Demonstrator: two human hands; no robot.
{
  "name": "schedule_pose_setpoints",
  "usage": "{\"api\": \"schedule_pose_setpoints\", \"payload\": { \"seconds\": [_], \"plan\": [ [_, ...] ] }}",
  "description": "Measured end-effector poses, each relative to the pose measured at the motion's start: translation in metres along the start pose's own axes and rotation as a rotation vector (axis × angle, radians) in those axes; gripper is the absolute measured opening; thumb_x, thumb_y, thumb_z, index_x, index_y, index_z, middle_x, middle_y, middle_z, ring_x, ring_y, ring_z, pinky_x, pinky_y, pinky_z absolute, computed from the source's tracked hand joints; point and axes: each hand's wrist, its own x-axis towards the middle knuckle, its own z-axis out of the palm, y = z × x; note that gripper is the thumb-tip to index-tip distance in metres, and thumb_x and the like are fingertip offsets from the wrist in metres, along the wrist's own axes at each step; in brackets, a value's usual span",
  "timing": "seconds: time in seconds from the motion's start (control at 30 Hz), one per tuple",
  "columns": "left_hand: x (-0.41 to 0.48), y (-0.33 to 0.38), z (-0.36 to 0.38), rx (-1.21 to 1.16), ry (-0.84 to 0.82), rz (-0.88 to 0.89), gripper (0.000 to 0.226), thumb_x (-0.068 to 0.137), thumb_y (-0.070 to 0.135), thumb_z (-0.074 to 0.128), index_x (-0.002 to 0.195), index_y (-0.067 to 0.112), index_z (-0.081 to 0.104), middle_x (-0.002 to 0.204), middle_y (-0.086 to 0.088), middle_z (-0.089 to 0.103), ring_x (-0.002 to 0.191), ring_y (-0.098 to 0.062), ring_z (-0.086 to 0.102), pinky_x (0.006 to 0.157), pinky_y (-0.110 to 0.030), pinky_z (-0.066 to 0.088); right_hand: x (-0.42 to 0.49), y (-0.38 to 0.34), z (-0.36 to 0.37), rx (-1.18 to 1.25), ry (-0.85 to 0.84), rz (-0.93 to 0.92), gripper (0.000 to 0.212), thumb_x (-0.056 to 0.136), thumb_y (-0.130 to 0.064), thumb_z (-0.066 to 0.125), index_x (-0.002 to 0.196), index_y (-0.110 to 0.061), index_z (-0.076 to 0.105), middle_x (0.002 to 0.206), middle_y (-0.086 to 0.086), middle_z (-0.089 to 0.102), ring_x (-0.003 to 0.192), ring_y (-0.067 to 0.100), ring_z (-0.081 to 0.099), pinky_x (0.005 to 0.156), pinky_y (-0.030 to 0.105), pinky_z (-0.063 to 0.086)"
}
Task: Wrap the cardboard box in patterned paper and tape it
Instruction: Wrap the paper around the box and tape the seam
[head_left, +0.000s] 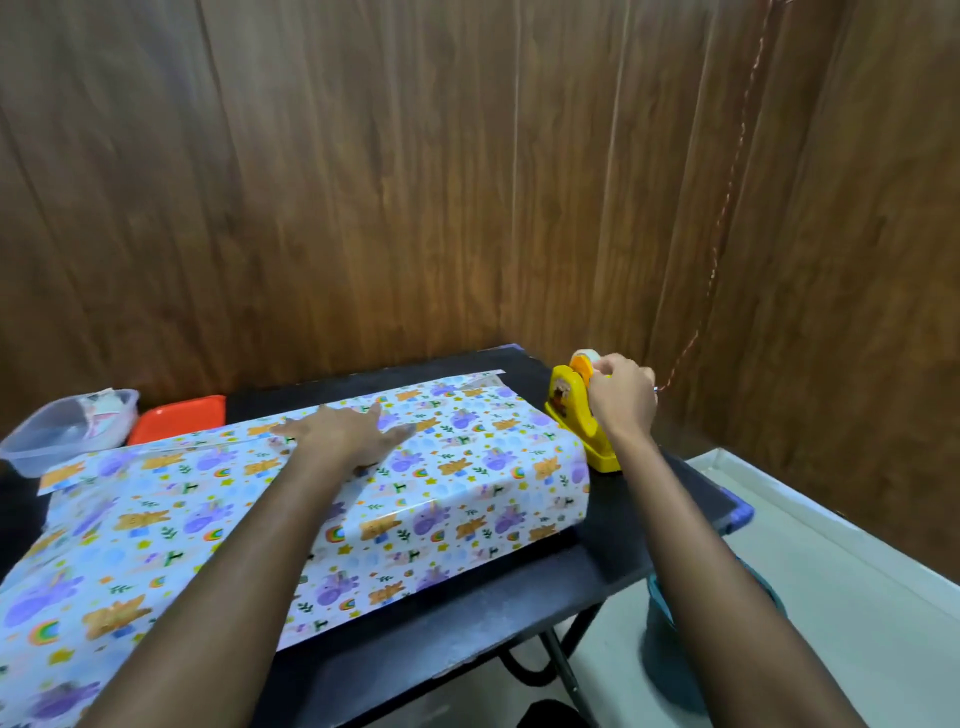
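head view. patterned paper (457, 467) is folded over the cardboard box, which is fully hidden beneath it, mid-way along the black table (623, 582). loose paper runs off to the near left. a paper edge crosses the parcel's top. the left hand (353, 434) lies flat on it, fingers straight and spread, pressing down. the right hand (621, 397) is at the yellow tape dispenser (569, 415), just beside the parcel's far right corner. its fingers are curled, pinching at the tape roll (584, 359); the tape end is too small to make out. far left: clear tub (47, 441), orange tray (182, 423).

judgement: the step in hand is drawing a strip to fix the seam.

risks:
- a one-handed pull may drag or tip the dispenser, since nothing braces it.
- the strip may curl onto itself.
- glossy paper may slip under the flat palm if pressure eases, opening the overlap.
- a slack seam would tape in wrinkled.
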Motion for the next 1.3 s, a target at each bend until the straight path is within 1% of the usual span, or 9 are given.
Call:
{"api": "schedule_pose_setpoints", "payload": {
  "seconds": [0.13, 0.33, 0.57, 0.67, 0.77, 0.87, 0.97, 1.13, 1.3],
  "plan": [
    [-0.001, 0.004, -0.002, 0.001, -0.018, -0.018, 0.083, 0.077, 0.083, 0.012, 0.148, 0.041, 0.002, 0.156, -0.003, 0.021, 0.142, -0.032, 0.018, 0.107, -0.066, 0.015, 0.025, 0.028, -0.008, -0.142, -0.251, 0.278, 0.036, 0.093, -0.026, 0.05, 0.118, -0.002, 0.058, 0.126, 0.016, 0.057, 0.123, 0.035, 0.045, 0.1, 0.041, 0.037],
    [-0.002, 0.003, 0.0, -0.004, -0.02, -0.033, 0.085, 0.075, 0.084, 0.01, 0.148, 0.042, 0.001, 0.156, -0.007, 0.018, 0.144, -0.032, 0.01, 0.109, -0.062, 0.016, 0.047, 0.04, -0.013, 0.278, -0.297, 0.45, 0.035, 0.084, -0.009, 0.069, 0.112, 0.009, 0.059, 0.121, 0.021, 0.06, 0.112, 0.033, 0.057, 0.09, 0.038, 0.046],
    [-0.016, 0.008, -0.005, -0.006, -0.03, -0.044, 0.079, 0.081, 0.079, 0.011, 0.148, 0.039, 0.0, 0.158, -0.009, 0.01, 0.145, -0.032, 0.006, 0.11, -0.064, 0.012, 0.056, 0.033, -0.02, 0.243, -0.463, 0.455, 0.057, 0.084, -0.014, 0.07, 0.132, 0.006, 0.044, 0.139, 0.018, 0.046, 0.128, 0.033, 0.045, 0.098, 0.04, 0.041],
    [-0.015, 0.007, -0.005, -0.006, -0.044, -0.039, 0.08, 0.08, 0.08, 0.01, 0.148, 0.039, 0.0, 0.158, -0.01, 0.009, 0.145, -0.032, 0.005, 0.111, -0.063, 0.012, 0.059, 0.028, -0.021, 0.101, -0.57, 0.484, 0.058, 0.087, -0.022, 0.066, 0.136, 0.001, 0.043, 0.134, 0.016, 0.049, 0.12, 0.03, 0.052, 0.098, 0.037, 0.046],
    [-0.018, 0.008, -0.006, 0.002, -0.049, -0.036, 0.079, 0.081, 0.079, 0.009, 0.148, 0.039, -0.001, 0.158, -0.011, 0.008, 0.144, -0.033, 0.006, 0.112, -0.06, 0.013, 0.064, 0.027, -0.022, -0.017, -0.654, 0.46, 0.057, 0.09, -0.025, 0.063, 0.137, -0.001, 0.042, 0.117, 0.014, 0.049, 0.101, 0.026, 0.053, 0.085, 0.036, 0.046],
    [-0.02, 0.009, -0.007, 0.003, -0.045, -0.031, 0.078, 0.082, 0.078, 0.009, 0.149, 0.038, -0.001, 0.157, -0.011, 0.01, 0.145, -0.032, 0.006, 0.112, -0.058, 0.013, 0.069, 0.024, -0.023, 0.055, -0.631, 0.429, 0.037, 0.09, -0.022, 0.064, 0.118, 0.0, 0.054, 0.112, 0.015, 0.051, 0.083, 0.024, 0.056, 0.068, 0.035, 0.048],
    [-0.025, 0.01, -0.008, 0.0, -0.035, -0.026, 0.075, 0.085, 0.075, 0.01, 0.149, 0.038, 0.0, 0.157, -0.011, 0.012, 0.144, -0.032, 0.009, 0.113, -0.055, 0.015, 0.073, 0.016, -0.03, 0.213, -0.502, 0.386, 0.013, 0.087, -0.012, 0.066, 0.083, -0.002, 0.058, 0.089, 0.008, 0.055, 0.082, 0.018, 0.051, 0.073, 0.031, 0.047],
    [-0.025, 0.01, -0.008, 0.012, -0.034, -0.026, 0.076, 0.084, 0.076, 0.009, 0.149, 0.037, 0.0, 0.157, -0.012, 0.011, 0.144, -0.033, 0.009, 0.113, -0.057, 0.016, 0.056, 0.032, -0.038, 0.233, -0.552, 0.542, 0.015, 0.094, -0.011, 0.053, 0.081, -0.008, 0.057, 0.07, 0.003, 0.048, 0.056, 0.01, 0.042, 0.044, 0.02, 0.035],
    [-0.025, 0.01, -0.009, 0.019, -0.029, -0.035, 0.076, 0.083, 0.077, 0.009, 0.149, 0.039, 0.0, 0.157, -0.011, 0.01, 0.144, -0.033, 0.009, 0.111, -0.06, 0.015, 0.034, 0.061, -0.02, 0.479, -0.487, 0.65, 0.031, 0.093, -0.025, 0.058, 0.065, -0.011, 0.054, 0.058, 0.001, 0.059, 0.06, 0.012, 0.052, 0.056, 0.023, 0.038]
  ]
}}
